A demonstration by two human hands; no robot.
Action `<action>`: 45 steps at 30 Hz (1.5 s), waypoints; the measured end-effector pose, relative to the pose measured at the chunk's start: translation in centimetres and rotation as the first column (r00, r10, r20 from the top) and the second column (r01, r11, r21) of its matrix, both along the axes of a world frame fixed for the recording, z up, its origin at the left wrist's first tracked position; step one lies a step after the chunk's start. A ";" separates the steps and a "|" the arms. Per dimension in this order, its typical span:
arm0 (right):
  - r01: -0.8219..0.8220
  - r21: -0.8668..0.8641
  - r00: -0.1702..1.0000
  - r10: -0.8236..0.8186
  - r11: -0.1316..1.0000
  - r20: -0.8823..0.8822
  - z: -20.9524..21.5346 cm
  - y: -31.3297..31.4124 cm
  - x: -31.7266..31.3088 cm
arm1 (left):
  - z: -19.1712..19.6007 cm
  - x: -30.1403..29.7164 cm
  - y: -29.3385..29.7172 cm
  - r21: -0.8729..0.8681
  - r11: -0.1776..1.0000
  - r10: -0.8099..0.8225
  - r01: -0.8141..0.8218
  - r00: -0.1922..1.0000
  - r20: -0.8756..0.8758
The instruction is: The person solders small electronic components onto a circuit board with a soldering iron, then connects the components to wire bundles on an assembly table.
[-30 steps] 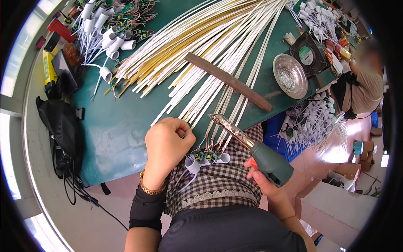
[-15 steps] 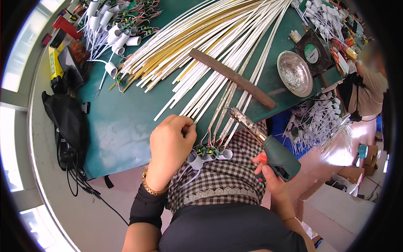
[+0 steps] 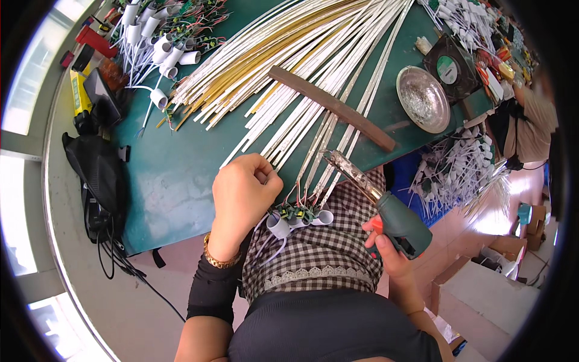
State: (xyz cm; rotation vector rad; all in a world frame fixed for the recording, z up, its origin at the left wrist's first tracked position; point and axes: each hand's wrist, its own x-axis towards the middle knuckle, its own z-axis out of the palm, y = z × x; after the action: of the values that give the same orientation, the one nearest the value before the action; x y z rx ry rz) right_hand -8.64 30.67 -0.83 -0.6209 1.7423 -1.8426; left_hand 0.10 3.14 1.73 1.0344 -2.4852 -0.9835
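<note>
My right hand (image 3: 389,250) is wrapped around the green handle of a soldering gun (image 3: 405,226), one finger at its red trigger. The gun's scorched metal barrel points up and left, its thin tip over several strip ends. My left hand (image 3: 244,190) is closed, thumb and forefinger pressed together beside the near ends of long, narrow white strips (image 3: 295,142); what it pinches is hidden. Small green circuit boards (image 3: 298,212) with white plastic cylinders (image 3: 277,225) lie on my checked apron (image 3: 325,253), their red wires reaching the strips. A brown bar (image 3: 332,108) lies across the strips.
A shiny metal dish (image 3: 423,99) stands by a black fan (image 3: 449,71) at the right. White cylinders with boards (image 3: 163,51) are heaped far left, more (image 3: 452,175) lie on blue at right. A black bag (image 3: 96,175) hangs left. A person (image 3: 534,120) is far right.
My left hand has shifted slightly up and left, fingers still closed. The soldering gun in my right hand has stayed almost in place, and the view has moved a little.
</note>
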 end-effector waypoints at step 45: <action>-0.079 -0.317 0.833 0.238 0.945 0.500 -0.6 -5.9 1.3 | 1.6 2.9 -0.2 0.593 0.446 -0.530 0.671 0.731 -0.429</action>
State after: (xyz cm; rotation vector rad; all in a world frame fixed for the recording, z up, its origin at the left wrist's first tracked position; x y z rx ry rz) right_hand -7.32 24.76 -1.47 -0.2965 1.0389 -1.9234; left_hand 2.96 2.92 3.31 0.0646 -2.3243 -2.3039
